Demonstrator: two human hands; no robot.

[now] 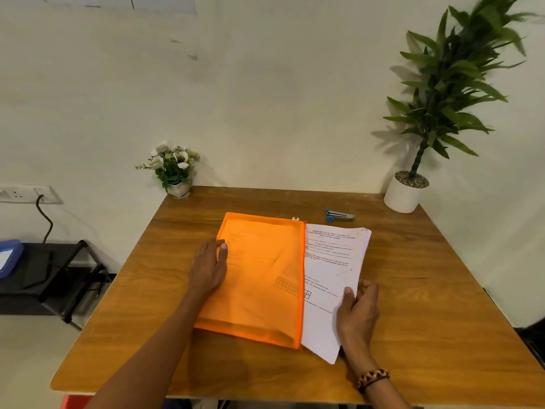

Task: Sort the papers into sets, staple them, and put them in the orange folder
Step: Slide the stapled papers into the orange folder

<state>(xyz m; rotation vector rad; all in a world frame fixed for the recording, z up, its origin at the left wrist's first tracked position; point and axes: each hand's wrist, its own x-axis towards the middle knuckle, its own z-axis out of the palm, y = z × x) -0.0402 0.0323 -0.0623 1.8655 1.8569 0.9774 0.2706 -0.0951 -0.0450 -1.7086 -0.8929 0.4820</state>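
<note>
Step in hand, by my read: sliding the white printed paper stack into the translucent orange mesh zip folder through its open right edge.

Folder lies flat mid-way across the wooden table, long side running away from the person. Faint print shows through the orange, so some sheets look to be inside already. The stack sticks out of the folder's right side, most of its width still outside, left edge hidden under the orange edge.

Left hand: fingers straight, palm flat, pressing on the folder's left edge, gripping nothing. Right hand: thumb on top, fingers curled under, pinching the stack's right edge near the lower corner.

Doing it well, as judgement:
- keep the left palm down so the folder does not slide left under the push
- push the stack leftward, flat and square; the lower corner pokes past the folder's near end, so realign first
- watch the sheets at the zip edge; they could catch and crumple

Small blue-and-silver metal stapler lies beyond the stack, near but apart, untouched. Whether the stack is stapled I cannot tell.
</note>
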